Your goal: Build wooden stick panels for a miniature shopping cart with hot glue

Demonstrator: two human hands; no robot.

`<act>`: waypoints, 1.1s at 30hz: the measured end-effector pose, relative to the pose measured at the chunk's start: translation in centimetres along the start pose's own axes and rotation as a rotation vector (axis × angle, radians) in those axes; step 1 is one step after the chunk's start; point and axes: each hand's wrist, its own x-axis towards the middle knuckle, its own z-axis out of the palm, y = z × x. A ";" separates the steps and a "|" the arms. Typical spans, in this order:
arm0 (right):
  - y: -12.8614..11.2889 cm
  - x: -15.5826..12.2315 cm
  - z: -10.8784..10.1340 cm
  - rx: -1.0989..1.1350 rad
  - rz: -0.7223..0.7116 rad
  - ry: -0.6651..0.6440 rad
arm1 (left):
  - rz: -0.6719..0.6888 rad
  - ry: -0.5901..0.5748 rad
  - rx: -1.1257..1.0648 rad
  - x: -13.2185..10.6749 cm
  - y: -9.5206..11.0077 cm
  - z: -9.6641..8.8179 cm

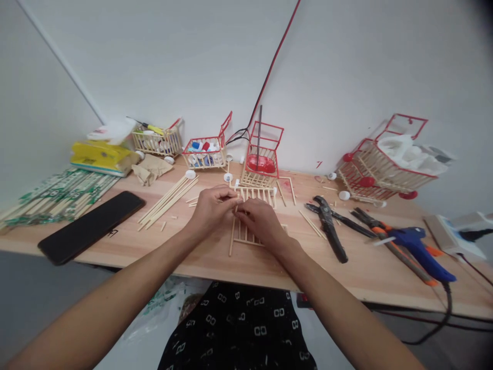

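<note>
My left hand (211, 208) and my right hand (264, 218) meet at the middle of the table, fingertips almost touching. Both are closed in a pinch around a thin wooden stick (232, 237), whose lower end slants down toward the table's front edge. My fingers cover its upper part. Under my right hand lies a ladder-like grid of sticks (248, 242), partly hidden by the hand. Just beyond my fingertips is another grid of sticks (265, 194) with evenly spaced bars. Whether the pinched stick is joined to either grid I cannot tell.
Small stick-built shopping carts (204, 154) stand along the wall. Loose sticks (167, 203), a black phone (92, 226) and packaged chopsticks (77, 192) lie left. Right are black-handled pliers (329, 231), orange-handled pliers (408, 259), a blue glue gun (421, 252) and a power strip (450, 236).
</note>
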 end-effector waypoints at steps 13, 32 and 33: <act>0.4 -0.2 0.5 -0.010 -0.028 0.005 | -0.005 -0.002 -0.008 0.0 -0.1 0.0; 0.0 -0.2 0.4 -0.014 -0.044 0.021 | -0.039 0.003 0.003 -0.1 0.6 0.1; 0.0 -0.2 0.4 -0.014 -0.041 0.020 | -0.039 0.004 0.005 -0.1 0.6 0.1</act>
